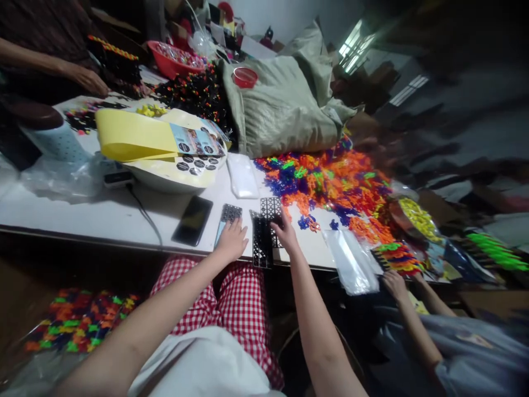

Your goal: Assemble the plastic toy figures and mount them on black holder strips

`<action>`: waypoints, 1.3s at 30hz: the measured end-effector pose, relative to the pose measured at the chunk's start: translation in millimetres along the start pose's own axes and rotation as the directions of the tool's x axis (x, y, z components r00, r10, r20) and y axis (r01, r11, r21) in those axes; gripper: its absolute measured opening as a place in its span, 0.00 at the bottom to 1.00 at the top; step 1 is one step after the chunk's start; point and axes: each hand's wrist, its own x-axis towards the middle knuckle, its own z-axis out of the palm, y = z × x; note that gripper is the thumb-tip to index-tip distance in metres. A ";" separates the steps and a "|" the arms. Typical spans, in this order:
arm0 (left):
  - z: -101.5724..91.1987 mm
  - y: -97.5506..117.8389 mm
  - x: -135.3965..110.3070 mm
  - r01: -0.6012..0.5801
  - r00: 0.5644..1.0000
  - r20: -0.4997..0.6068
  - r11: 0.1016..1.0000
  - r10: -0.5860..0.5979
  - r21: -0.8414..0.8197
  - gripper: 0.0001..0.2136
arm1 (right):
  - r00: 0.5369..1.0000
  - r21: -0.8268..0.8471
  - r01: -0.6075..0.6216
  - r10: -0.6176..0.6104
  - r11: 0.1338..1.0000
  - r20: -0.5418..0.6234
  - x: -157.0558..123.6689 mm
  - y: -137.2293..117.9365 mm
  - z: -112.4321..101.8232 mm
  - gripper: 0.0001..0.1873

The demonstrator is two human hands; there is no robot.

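Observation:
My left hand (233,240) lies with its fingers spread over a small card (228,213), dark and patterned at the top and light blue below. A black perforated lattice strip (262,242) lies just right of it and juts past the table's front edge. My right hand (286,234), thumb and fingers apart, rests at the right edge of a second black lattice piece (270,207) that overlaps the strip. Whether its fingertips grip that edge is hard to make out. A black phone (193,220) lies left of my left hand.
A yellow paper band (136,135) and round stickers sit on a pale basin (161,179). Behind are a clear bag stack (243,176) and a large sack (285,105). Colourful plastic pieces (330,176) heap at right, near plastic bags (351,262) and a co-worker's hand (395,285).

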 end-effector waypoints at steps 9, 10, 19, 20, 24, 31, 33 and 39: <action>6.1 -14.4 1.2 -0.049 0.993 -0.103 0.998 0.052 0.035 0.25 | 0.977 -0.368 -0.181 0.122 0.912 -0.176 -45.4 -17.9 -54.4 0.31; 8.6 -14.2 -0.2 -0.048 0.993 -0.103 0.998 0.052 0.041 0.25 | 0.978 -0.382 -0.184 0.128 0.906 -0.166 -53.6 -15.0 -53.1 0.30; -5.0 -32.6 7.1 -0.059 0.998 -0.015 0.998 0.059 0.037 0.25 | 0.949 -0.245 -0.061 0.132 0.968 0.285 -77.8 16.2 -14.5 0.31; -8.7 -34.0 8.7 -0.046 0.999 0.005 0.999 0.046 0.027 0.26 | 0.946 -0.259 -0.080 0.155 0.962 0.284 -72.1 16.0 -12.7 0.31; -14.3 -8.5 7.5 -0.025 1.000 -0.014 0.998 0.024 -0.054 0.28 | 0.945 -0.104 -0.150 0.174 0.983 0.278 -46.4 9.3 -11.8 0.31; 36.8 74.8 -18.4 -0.171 0.985 -0.003 0.982 0.171 -0.080 0.29 | 0.936 0.060 -0.252 0.227 0.966 0.269 -34.7 10.8 -6.6 0.33; 50.7 74.3 -28.4 -0.185 0.982 -0.061 0.976 0.178 -0.117 0.24 | 0.947 -0.057 -0.217 0.224 0.975 0.232 -35.8 17.6 -0.8 0.32; 53.6 46.2 -70.6 -0.390 0.901 -0.343 0.843 0.266 -0.370 0.17 | 0.959 -0.242 -0.263 0.280 0.934 0.035 -21.3 39.3 3.9 0.30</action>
